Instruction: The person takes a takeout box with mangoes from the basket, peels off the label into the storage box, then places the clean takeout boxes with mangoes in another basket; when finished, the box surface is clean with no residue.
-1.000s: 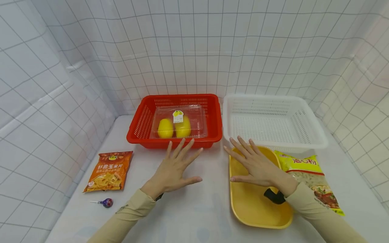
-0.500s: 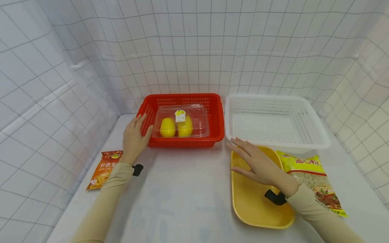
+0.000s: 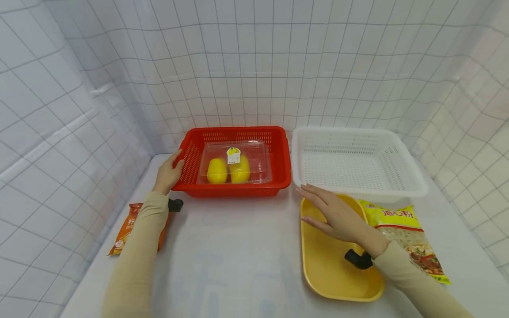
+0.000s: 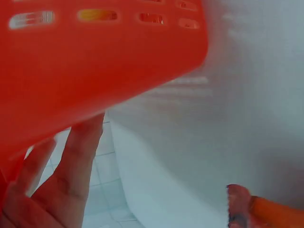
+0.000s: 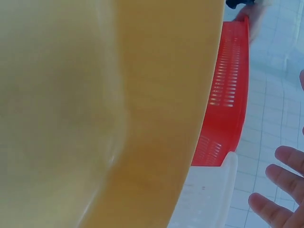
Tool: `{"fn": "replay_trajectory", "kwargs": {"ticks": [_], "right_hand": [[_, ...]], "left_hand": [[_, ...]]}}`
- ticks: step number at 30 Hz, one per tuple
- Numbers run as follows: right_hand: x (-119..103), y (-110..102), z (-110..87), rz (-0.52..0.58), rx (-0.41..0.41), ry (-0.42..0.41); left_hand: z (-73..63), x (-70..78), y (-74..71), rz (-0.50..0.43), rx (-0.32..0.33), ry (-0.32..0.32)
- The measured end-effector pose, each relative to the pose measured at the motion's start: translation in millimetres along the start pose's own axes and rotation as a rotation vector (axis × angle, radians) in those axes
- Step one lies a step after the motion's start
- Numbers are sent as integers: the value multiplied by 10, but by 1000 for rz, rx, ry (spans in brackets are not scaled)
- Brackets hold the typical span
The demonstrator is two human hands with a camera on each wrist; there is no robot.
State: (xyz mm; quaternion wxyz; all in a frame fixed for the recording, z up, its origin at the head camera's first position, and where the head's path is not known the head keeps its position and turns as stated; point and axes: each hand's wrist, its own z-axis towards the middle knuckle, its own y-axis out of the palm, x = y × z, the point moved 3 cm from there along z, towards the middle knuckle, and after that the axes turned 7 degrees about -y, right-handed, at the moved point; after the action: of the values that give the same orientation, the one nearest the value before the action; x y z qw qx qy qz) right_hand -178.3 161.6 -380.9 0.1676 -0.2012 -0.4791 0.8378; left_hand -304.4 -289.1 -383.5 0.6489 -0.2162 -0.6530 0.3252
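Note:
My left hand (image 3: 167, 176) grips the left rim of the red basket (image 3: 230, 191), thumb on the rim's near side. In the left wrist view, fingers (image 4: 76, 161) lie along the basket's underside edge. Inside the basket is a clear plastic box (image 3: 258, 165) with two yellow fruits (image 3: 217, 171) and a white label. Over the yellow tray (image 3: 334, 282), my right hand (image 3: 338, 216) hovers palm down, its fingers extended and holding nothing. The right wrist view has its fingertips (image 5: 280, 183) beside the tray's edge.
A white basket (image 3: 358, 190) stands right of the red one. A bag of macaroni (image 3: 401, 229) lies beside the yellow tray. An orange chip bag (image 3: 129, 229) lies at left, partly under the left sleeve (image 3: 139, 251). Gridded white cloth walls (image 3: 254, 66) enclose the back and sides.
My left hand has moved left and away from me, from the middle of the table to the red basket's left rim, and now grips it. The right hand's fingers have drawn closer together.

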Motion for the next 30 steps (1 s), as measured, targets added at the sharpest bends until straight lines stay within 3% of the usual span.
{"fn": "replay_trajectory", "kwargs": {"ticks": [4, 9, 16, 20, 30], "right_hand": [[35, -9, 173, 28, 35, -21], [116, 15, 576, 109, 93, 12], [309, 255, 1204, 369, 3, 292], [448, 420, 1478, 432, -59, 426], [642, 721, 1745, 549, -150, 663]], "left_hand": [[-13, -60, 12, -64, -32, -38], [6, -58, 31, -89, -42, -50], [25, -59, 34, -90, -34, -64], [31, -53, 48, -93, -34, -64], [12, -69, 21, -106, -36, -102]]}}
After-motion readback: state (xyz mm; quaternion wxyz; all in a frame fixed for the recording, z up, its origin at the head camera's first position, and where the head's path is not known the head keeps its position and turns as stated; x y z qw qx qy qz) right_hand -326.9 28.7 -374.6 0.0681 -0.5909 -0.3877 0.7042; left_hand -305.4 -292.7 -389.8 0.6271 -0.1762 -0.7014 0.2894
